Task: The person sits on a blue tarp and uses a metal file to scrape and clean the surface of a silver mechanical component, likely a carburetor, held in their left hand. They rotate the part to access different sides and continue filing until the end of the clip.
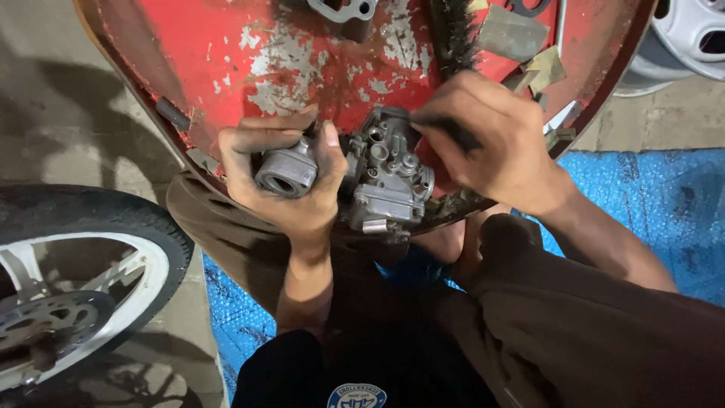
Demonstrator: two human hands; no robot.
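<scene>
A grey metal carburettor point(387, 175) is held over the near rim of a worn red metal basin point(249, 53). My left hand point(291, 181) grips its round intake end from the left. My right hand point(491, 140) is on its right side, fingers closed on a thin dark tool point(445, 128) whose tip rests at the carburettor's top. What kind of tool it is, I cannot tell.
A wire brush point(453, 30), a gasket-like metal plate point(343, 11) and scraps of sandpaper point(517, 34) lie in the basin. A motorcycle wheel with white spokes point(68, 279) stands at left. A blue tarp point(657, 204) covers the floor at right, a silver rim point(691, 34) beyond it.
</scene>
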